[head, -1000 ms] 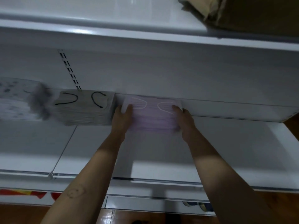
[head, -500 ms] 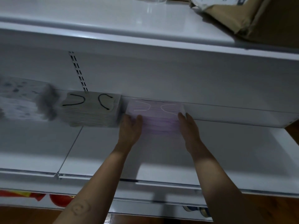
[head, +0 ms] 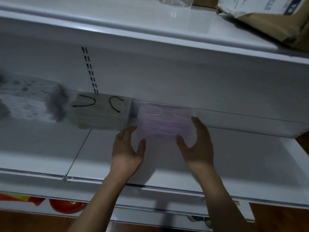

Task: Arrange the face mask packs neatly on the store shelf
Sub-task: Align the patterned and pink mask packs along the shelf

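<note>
A pack of pale purple face masks (head: 165,123) lies flat at the back of the white store shelf (head: 242,158). Just to its left sits a beige pack with black ear loops (head: 102,113), and further left a grey patterned pack (head: 23,101), which is blurred. My left hand (head: 128,148) is at the purple pack's front left corner with its fingers spread. My right hand (head: 197,143) is at the front right corner, fingers along the side and thumb at the front edge. Neither hand grips the pack.
The shelf above carries a brown cardboard parcel (head: 267,19) at the right and a clear container (head: 175,1). A slotted upright (head: 89,69) runs down the back wall. Red items (head: 65,206) sit on the level below. Bare shelf extends to the right of the purple pack.
Both hands have let go of the purple pack's sides and drawn back towards its front corners, fingers opening. The pack now rests against the back wall beside the beige pack.
</note>
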Motion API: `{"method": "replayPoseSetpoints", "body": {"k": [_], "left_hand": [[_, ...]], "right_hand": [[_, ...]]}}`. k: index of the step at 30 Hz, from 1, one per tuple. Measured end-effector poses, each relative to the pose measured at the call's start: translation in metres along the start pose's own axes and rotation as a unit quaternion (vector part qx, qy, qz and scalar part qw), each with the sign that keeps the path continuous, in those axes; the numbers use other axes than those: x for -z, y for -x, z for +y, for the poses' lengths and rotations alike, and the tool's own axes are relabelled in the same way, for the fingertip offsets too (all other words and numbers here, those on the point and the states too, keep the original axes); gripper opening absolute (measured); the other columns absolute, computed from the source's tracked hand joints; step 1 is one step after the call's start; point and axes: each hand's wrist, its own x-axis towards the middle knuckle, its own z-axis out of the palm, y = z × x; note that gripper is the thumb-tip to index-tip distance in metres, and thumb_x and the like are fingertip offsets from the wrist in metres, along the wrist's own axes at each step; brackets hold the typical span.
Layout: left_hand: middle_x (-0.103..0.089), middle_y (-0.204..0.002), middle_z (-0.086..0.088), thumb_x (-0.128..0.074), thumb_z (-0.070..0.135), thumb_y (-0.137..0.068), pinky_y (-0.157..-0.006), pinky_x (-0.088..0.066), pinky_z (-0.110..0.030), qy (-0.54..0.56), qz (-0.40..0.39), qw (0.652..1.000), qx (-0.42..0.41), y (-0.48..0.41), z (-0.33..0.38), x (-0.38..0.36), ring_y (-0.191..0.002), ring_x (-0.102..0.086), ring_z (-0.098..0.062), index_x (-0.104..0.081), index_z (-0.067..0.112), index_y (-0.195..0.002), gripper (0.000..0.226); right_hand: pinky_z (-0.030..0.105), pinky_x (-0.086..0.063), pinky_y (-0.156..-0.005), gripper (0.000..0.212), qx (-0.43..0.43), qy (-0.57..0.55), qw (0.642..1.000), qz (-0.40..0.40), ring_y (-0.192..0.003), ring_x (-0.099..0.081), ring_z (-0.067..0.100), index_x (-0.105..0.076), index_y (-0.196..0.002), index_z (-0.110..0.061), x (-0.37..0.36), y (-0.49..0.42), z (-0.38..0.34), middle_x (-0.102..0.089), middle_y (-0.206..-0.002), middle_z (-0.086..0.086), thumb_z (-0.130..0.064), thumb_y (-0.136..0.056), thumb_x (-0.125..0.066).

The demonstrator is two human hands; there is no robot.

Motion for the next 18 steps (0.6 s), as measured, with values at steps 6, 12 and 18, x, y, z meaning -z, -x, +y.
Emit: {"method": "replayPoseSetpoints", "body": {"k": [6,12,18], "left_hand": [[-0.065,-0.121,-0.008,-0.049,0.05,-0.083,-0.095,-0.043,-0.036,-0.073,0.011,0.997,-0.013,0.007,-0.021,0.023,-0.114,-0.056,-0.027,-0.062,0.011,-0.124,0.058],[-0.064,-0.123,-0.005,-0.052,0.047,-0.085,-0.092,-0.048,-0.035,-0.099,0.034,0.994,0.044,0.016,-0.02,0.045,-0.114,-0.057,-0.026,-0.062,0.016,-0.124,0.05],[-0.06,-0.131,-0.004,-0.054,0.044,-0.09,-0.1,-0.044,-0.035,-0.145,0.083,0.982,0.086,0.031,-0.005,0.067,-0.122,-0.053,-0.021,-0.057,0.017,-0.13,0.048]], "right_hand": [[0.02,-0.014,-0.114,0.074,0.066,0.063,0.982,-0.169,-0.143,-0.022,0.013,-0.034,-0.147,-0.028,-0.021,0.012,-0.02,-0.028,-0.155,-0.007,-0.038,-0.083,-0.071],[0.02,-0.017,-0.113,0.073,0.104,0.024,0.966,-0.237,-0.142,-0.021,0.008,-0.031,-0.147,-0.031,-0.033,0.005,-0.034,-0.027,-0.155,-0.013,-0.038,-0.085,-0.068],[0.029,-0.025,-0.115,0.074,0.146,-0.035,0.937,-0.314,-0.143,-0.019,0.007,-0.025,-0.15,-0.032,-0.045,-0.002,-0.057,-0.021,-0.156,-0.014,-0.041,-0.088,-0.064]]}}
